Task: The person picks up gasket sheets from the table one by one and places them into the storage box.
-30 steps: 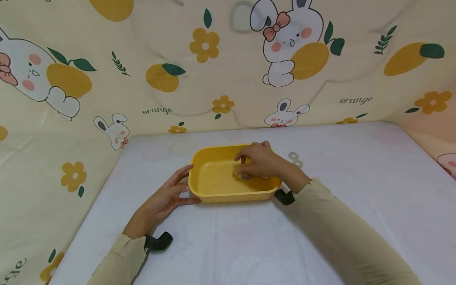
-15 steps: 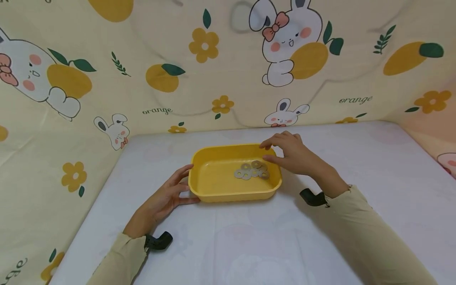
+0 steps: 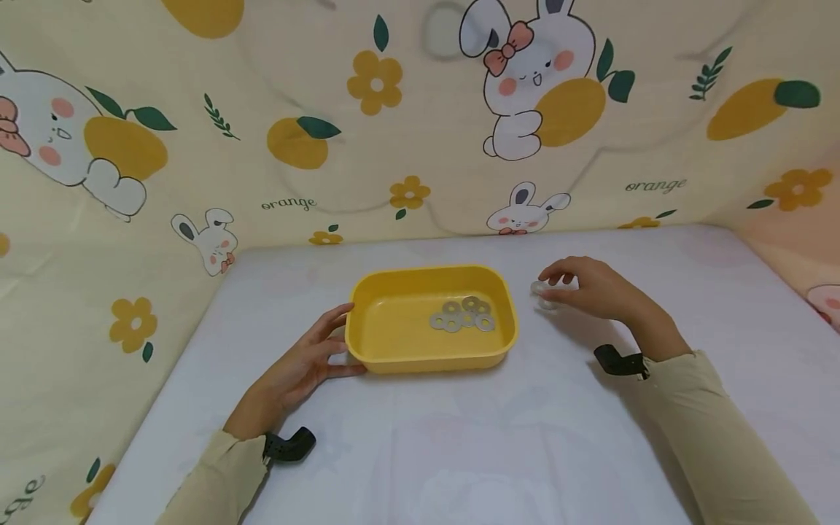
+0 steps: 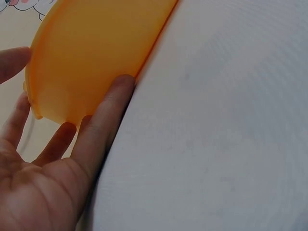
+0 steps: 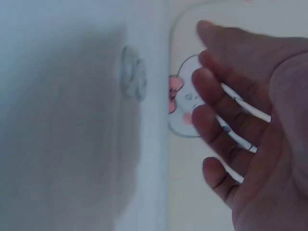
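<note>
My left hand [image 3: 305, 368] rests on the left end of a yellow tray [image 3: 429, 362]. In the left wrist view the fingers of the left hand [image 4: 53, 178] are spread, two at the rim, with the thumb laid along the lower side of the tray [image 4: 96, 53]. Several flat metal washers [image 3: 459, 319] lie in the tray's right half. To the right of the tray, my right hand [image 3: 600, 288] hovers over two washers [image 3: 546, 304], partly covering them. The right wrist view shows the right hand [image 5: 250, 115] with loosely bent fingers, apart from the washers [image 5: 127, 77].
A pale white cloth [image 3: 446, 445] covers the table. Behind and to the left rises a cream curtain [image 3: 249, 65] printed with rabbits, oranges and flowers. A black camera mount [image 3: 620, 362] sits on the right wrist, another black mount [image 3: 291, 445] on the left.
My right hand has moved right, out of the tray and over the washers on the table. The washers in the tray are now uncovered. The left hand has stayed at the tray.
</note>
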`<state>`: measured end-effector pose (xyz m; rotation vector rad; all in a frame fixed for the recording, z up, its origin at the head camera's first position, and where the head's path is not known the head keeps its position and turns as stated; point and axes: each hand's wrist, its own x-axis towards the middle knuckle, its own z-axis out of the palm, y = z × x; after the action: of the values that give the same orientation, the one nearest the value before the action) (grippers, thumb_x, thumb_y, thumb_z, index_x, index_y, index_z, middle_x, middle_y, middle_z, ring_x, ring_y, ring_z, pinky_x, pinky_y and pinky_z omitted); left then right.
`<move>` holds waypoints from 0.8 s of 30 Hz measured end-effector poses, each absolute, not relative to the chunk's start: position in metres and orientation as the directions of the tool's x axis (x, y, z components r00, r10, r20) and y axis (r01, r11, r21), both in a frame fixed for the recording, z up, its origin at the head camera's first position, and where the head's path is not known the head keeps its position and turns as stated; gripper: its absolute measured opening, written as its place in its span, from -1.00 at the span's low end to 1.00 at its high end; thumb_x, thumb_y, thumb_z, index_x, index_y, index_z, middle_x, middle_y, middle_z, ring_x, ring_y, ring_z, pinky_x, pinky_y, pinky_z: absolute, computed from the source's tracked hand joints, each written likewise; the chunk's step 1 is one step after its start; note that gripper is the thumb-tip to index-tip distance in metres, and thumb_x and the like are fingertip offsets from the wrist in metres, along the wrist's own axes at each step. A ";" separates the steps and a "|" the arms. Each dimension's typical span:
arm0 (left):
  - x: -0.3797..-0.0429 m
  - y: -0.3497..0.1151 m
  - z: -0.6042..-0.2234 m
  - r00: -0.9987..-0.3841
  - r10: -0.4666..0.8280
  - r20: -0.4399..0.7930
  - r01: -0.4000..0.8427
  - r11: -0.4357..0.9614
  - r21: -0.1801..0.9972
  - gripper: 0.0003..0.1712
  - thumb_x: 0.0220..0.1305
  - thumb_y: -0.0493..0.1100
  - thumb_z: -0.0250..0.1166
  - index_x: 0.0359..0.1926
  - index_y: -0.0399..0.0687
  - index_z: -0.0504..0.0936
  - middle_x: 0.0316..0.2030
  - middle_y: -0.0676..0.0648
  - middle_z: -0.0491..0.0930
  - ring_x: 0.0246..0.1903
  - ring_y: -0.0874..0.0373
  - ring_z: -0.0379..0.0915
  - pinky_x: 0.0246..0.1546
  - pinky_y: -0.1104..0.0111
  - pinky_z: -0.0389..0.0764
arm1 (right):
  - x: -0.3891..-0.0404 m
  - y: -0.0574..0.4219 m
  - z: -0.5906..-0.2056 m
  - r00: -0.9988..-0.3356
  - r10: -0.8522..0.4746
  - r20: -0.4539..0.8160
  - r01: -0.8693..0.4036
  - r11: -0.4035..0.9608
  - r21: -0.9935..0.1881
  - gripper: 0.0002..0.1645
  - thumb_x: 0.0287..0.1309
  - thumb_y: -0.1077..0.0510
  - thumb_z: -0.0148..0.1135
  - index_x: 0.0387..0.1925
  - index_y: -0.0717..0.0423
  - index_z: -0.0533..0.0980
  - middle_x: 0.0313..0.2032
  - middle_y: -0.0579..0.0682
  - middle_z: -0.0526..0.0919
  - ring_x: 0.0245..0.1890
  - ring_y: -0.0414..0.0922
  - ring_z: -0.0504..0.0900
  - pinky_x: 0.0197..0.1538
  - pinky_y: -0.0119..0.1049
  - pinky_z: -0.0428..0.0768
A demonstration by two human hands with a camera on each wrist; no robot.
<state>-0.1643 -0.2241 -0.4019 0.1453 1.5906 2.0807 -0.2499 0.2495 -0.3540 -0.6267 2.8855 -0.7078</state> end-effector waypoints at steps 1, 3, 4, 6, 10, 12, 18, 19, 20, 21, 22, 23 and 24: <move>-0.165 -0.224 -0.402 -0.862 0.457 -0.218 -0.331 -0.184 0.926 -0.20 0.40 -0.33 0.10 0.55 0.18 0.04 0.51 -0.04 -0.06 0.27 -0.08 0.37 0.19 -0.09 0.58 | -0.250 0.252 -0.355 -0.915 -0.401 -0.034 -0.342 0.819 -0.461 -0.58 0.24 -0.02 0.33 0.05 0.09 0.60 -0.11 0.02 0.65 -0.09 -0.02 0.48 -0.10 -0.21 0.50; -0.165 -0.225 -0.401 -0.863 0.456 -0.217 -0.329 -0.183 0.926 -0.21 0.41 -0.33 0.10 0.54 0.19 0.05 0.51 -0.04 -0.05 0.26 -0.07 0.39 0.19 -0.09 0.58 | -0.252 0.254 -0.357 -0.922 -0.378 -0.085 -0.302 0.839 -0.453 -0.61 0.24 -0.02 0.33 0.02 0.08 0.62 -0.12 0.01 0.66 -0.11 -0.02 0.48 -0.12 -0.23 0.49; -0.165 -0.225 -0.401 -0.864 0.456 -0.212 -0.323 -0.182 0.929 -0.21 0.41 -0.33 0.10 0.54 0.19 0.05 0.51 -0.05 -0.05 0.26 -0.08 0.40 0.18 -0.09 0.59 | -0.253 0.254 -0.358 -0.922 -0.373 -0.107 -0.289 0.844 -0.452 -0.62 0.23 -0.02 0.33 0.01 0.08 0.63 -0.12 0.01 0.67 -0.12 -0.02 0.48 -0.11 -0.23 0.49; -0.165 -0.225 -0.401 -0.866 0.453 -0.210 -0.321 -0.184 0.929 -0.22 0.41 -0.33 0.11 0.54 0.20 0.06 0.51 -0.05 -0.05 0.25 -0.07 0.41 0.18 -0.09 0.59 | -0.254 0.254 -0.360 -0.919 -0.368 -0.141 -0.272 0.852 -0.448 -0.63 0.22 -0.01 0.34 -0.01 0.08 0.64 -0.12 0.02 0.68 -0.12 -0.02 0.49 -0.09 -0.20 0.51; -0.165 -0.225 -0.401 -0.866 0.453 -0.213 -0.329 -0.195 0.924 -0.21 0.40 -0.33 0.10 0.54 0.19 0.06 0.52 -0.05 -0.06 0.25 -0.07 0.40 0.18 -0.08 0.59 | -0.255 0.254 -0.364 -0.917 -0.365 -0.161 -0.266 0.860 -0.435 -0.61 0.20 0.01 0.35 0.01 0.11 0.63 -0.10 0.05 0.67 -0.13 -0.01 0.50 -0.05 -0.14 0.54; -0.164 -0.225 -0.401 -0.866 0.449 -0.218 -0.336 -0.203 0.920 -0.20 0.40 -0.34 0.10 0.54 0.19 0.05 0.52 -0.04 -0.07 0.25 -0.07 0.40 0.18 -0.08 0.58 | -0.255 0.254 -0.365 -0.920 -0.353 -0.172 -0.251 0.866 -0.432 -0.60 0.20 0.01 0.34 0.01 0.13 0.63 -0.11 0.06 0.66 -0.14 -0.01 0.50 -0.05 -0.14 0.54; -0.164 -0.224 -0.400 -0.870 0.444 -0.215 -0.328 -0.195 0.924 -0.20 0.40 -0.34 0.10 0.54 0.16 0.04 0.53 -0.04 -0.08 0.24 -0.09 0.41 0.16 -0.10 0.59 | -0.254 0.251 -0.369 -0.924 -0.321 -0.206 -0.206 0.874 -0.440 -0.58 0.20 -0.02 0.35 0.00 0.15 0.60 -0.12 0.08 0.63 -0.14 -0.01 0.49 -0.06 -0.17 0.54; -0.163 -0.223 -0.400 -0.870 0.444 -0.214 -0.326 -0.191 0.926 -0.20 0.40 -0.34 0.10 0.54 0.16 0.03 0.52 -0.04 -0.08 0.24 -0.08 0.41 0.16 -0.09 0.59 | -0.254 0.251 -0.369 -0.923 -0.319 -0.214 -0.199 0.874 -0.443 -0.57 0.20 -0.02 0.35 0.00 0.15 0.59 -0.12 0.08 0.62 -0.14 0.00 0.49 -0.06 -0.17 0.54; -0.163 -0.223 -0.400 -0.870 0.444 -0.215 -0.324 -0.186 0.928 -0.20 0.39 -0.34 0.10 0.54 0.16 0.03 0.53 -0.04 -0.08 0.24 -0.08 0.42 0.16 -0.09 0.59 | -0.253 0.251 -0.369 -0.921 -0.320 -0.221 -0.196 0.873 -0.446 -0.58 0.20 -0.01 0.36 0.00 0.16 0.59 -0.12 0.09 0.62 -0.13 0.00 0.49 -0.06 -0.16 0.54; -0.163 -0.223 -0.400 -0.870 0.445 -0.213 -0.320 -0.181 0.930 -0.20 0.40 -0.34 0.10 0.55 0.15 0.03 0.53 -0.04 -0.08 0.24 -0.08 0.42 0.16 -0.09 0.59 | -0.253 0.250 -0.369 -0.919 -0.321 -0.228 -0.194 0.873 -0.447 -0.58 0.20 0.00 0.36 -0.01 0.17 0.58 -0.12 0.09 0.62 -0.14 0.00 0.49 -0.06 -0.16 0.54; -0.163 -0.223 -0.400 -0.870 0.445 -0.212 -0.317 -0.178 0.931 -0.20 0.40 -0.33 0.10 0.55 0.15 0.03 0.53 -0.04 -0.08 0.24 -0.08 0.42 0.16 -0.10 0.59 | -0.252 0.250 -0.369 -0.918 -0.322 -0.233 -0.193 0.874 -0.446 -0.58 0.20 0.00 0.36 -0.01 0.17 0.58 -0.12 0.09 0.62 -0.13 0.00 0.50 -0.05 -0.15 0.55; -0.163 -0.222 -0.401 -0.870 0.445 -0.210 -0.314 -0.174 0.933 -0.20 0.40 -0.33 0.10 0.55 0.15 0.03 0.53 -0.04 -0.08 0.24 -0.08 0.42 0.16 -0.10 0.59 | -0.252 0.250 -0.368 -0.916 -0.325 -0.237 -0.195 0.874 -0.446 -0.58 0.19 0.00 0.36 -0.01 0.17 0.58 -0.12 0.10 0.62 -0.13 0.00 0.50 -0.04 -0.14 0.55; -0.163 -0.222 -0.401 -0.870 0.445 -0.211 -0.315 -0.173 0.933 -0.20 0.40 -0.33 0.11 0.55 0.16 0.03 0.53 -0.04 -0.08 0.24 -0.08 0.42 0.16 -0.10 0.59 | -0.251 0.251 -0.368 -0.914 -0.327 -0.240 -0.196 0.873 -0.447 -0.57 0.19 0.00 0.37 -0.01 0.18 0.57 -0.12 0.10 0.62 -0.13 0.00 0.50 -0.04 -0.12 0.56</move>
<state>-0.1634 -0.2221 -0.4006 0.1499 1.6162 2.0808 -0.2512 0.2506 -0.3681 -0.3920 2.7349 -0.6060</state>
